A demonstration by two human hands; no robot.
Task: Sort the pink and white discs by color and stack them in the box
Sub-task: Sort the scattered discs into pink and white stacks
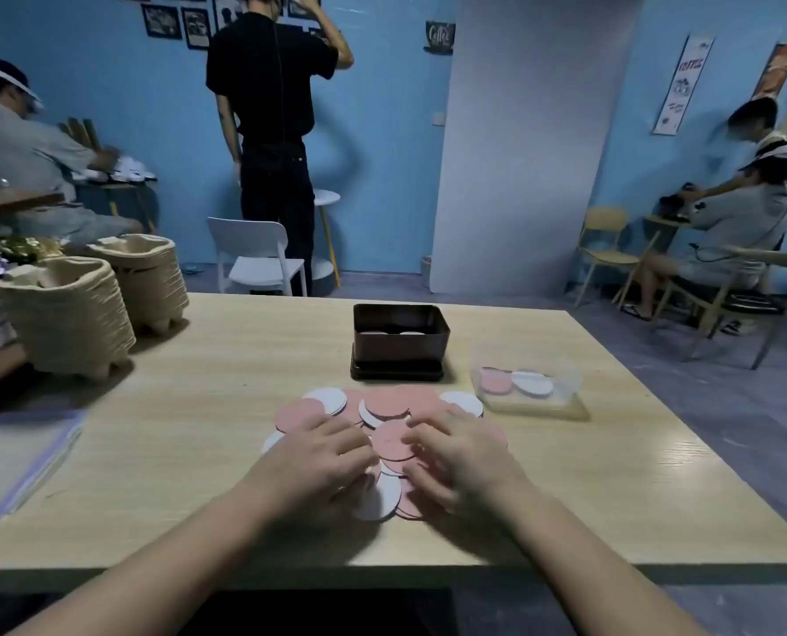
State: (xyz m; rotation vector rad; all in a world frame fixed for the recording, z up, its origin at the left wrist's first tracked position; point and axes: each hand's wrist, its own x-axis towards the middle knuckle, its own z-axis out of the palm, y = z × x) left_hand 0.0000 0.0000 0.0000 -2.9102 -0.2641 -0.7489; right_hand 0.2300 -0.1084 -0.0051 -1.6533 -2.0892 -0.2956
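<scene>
- Wooden table, everything sits on it.
- Two stacks of pulp trays, far left.
- Pile of pink and white discs, mixed, centre front, just before the box.
- Dark box, open, white discs inside.
- Clear tub right of box, pink and white disc inside.
- Left hand palm down on pile, fingers loosely bent, gripping nothing.
- Right hand likewise, fingers spread over discs.

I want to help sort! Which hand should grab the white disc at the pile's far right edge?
Right hand, probably: its fingertips are close beside that white disc, while the left hand sits farther away.
</scene>
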